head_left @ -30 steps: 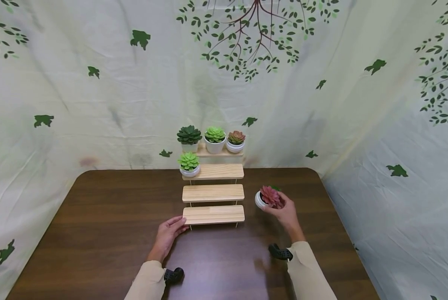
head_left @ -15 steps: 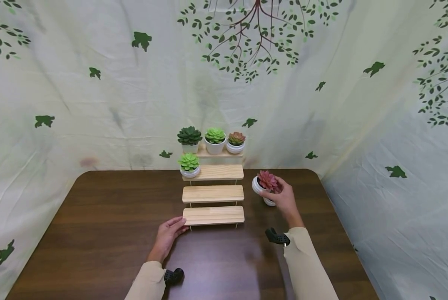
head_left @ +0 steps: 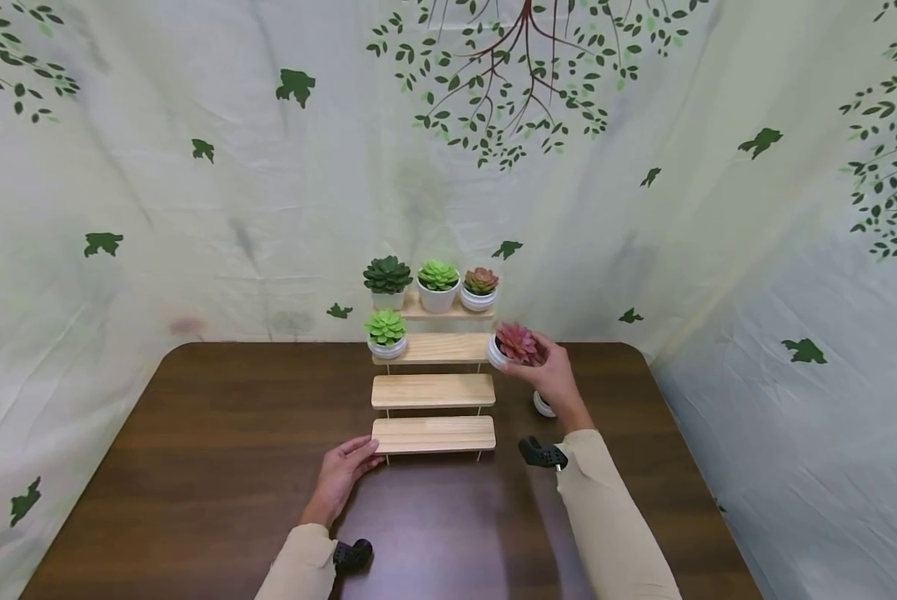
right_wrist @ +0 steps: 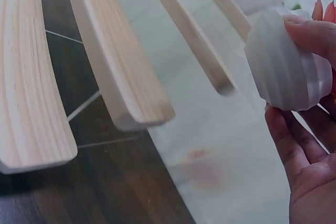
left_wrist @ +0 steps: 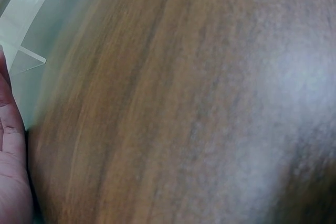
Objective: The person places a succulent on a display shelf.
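Note:
My right hand holds a potted red succulent by its white ribbed pot, with the thumb on one side and fingers underneath. The pot is tilted and overlaps the right end of the second-highest board in the head view. The wooden tiered plant stand stands at the middle of the table. At the left end of its lowest board, my left hand pinches the corner. Only part of the left hand shows in the left wrist view, at the left edge.
On the top board stand a dark green succulent, a bright green one and a reddish-green one. A light green succulent sits at the second board's left end. Another white pot stands on the table, partly behind my right hand.
My right hand has carried the red succulent left and away from me, up to the stand's right side. The white pot behind it is partly uncovered. My left hand stays at the lowest board.

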Available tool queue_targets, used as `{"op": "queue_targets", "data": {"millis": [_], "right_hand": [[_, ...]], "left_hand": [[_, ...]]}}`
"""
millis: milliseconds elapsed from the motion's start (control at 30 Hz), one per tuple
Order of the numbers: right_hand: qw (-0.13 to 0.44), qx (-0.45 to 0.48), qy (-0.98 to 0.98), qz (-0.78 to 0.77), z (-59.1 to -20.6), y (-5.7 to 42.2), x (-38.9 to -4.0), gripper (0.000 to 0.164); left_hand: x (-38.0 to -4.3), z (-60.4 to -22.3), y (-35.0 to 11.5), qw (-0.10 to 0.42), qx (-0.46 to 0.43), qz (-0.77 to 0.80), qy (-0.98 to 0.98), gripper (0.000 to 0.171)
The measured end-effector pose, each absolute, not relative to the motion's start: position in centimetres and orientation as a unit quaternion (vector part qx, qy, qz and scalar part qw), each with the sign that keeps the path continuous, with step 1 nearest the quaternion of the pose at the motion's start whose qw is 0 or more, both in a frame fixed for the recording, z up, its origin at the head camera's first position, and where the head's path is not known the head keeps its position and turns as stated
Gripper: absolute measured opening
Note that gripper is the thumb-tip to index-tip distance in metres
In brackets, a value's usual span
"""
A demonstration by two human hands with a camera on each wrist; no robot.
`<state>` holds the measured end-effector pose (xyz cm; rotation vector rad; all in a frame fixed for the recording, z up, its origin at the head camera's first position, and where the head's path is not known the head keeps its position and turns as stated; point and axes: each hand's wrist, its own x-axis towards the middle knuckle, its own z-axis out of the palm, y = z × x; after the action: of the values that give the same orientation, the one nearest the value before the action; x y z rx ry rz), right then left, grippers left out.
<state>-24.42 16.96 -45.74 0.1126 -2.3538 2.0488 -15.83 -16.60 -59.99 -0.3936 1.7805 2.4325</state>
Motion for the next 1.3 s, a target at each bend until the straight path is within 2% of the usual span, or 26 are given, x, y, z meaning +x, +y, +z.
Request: {"op": "queue_targets", "data": {"millis": [167, 467, 567, 833, 1167, 1300], "right_hand": [[0.015, 0.052, -0.763, 0.644, -45.2, 15.6, -25.2, 0.066], [-0.019, 0.095, -0.773, 0.627, -44.9, 13.6, -26.5, 0.065], [-0.028, 0.112, -0.771, 0.626, -44.1, 12.8, -26.3, 0.064], [-0.015, 0.134, -0.770, 0.624, -45.1, 10.3, -27.6, 0.064], [-0.025, 0.125, -0.779, 0.613, -45.0, 7.6, -28.4, 0.065], [-0.023, 0.115, -0.791, 0.600, -45.0, 7.0, -28.4, 0.065]], "left_hand": [[-15.9, -59.9, -16.4, 0.046, -0.124, 0.801, 0.584, 0.019], [-16.0, -59.6, -16.2, 0.061, -0.139, 0.801, 0.579, 0.022], [-16.0, -59.5, -16.1, 0.061, -0.143, 0.802, 0.577, 0.018], [-16.0, -59.7, -16.3, 0.060, -0.143, 0.807, 0.570, 0.009], [-16.1, -59.5, -16.3, 0.064, -0.144, 0.801, 0.577, 0.019], [-16.0, -59.6, -16.3, 0.060, -0.146, 0.801, 0.577, 0.018]]}}
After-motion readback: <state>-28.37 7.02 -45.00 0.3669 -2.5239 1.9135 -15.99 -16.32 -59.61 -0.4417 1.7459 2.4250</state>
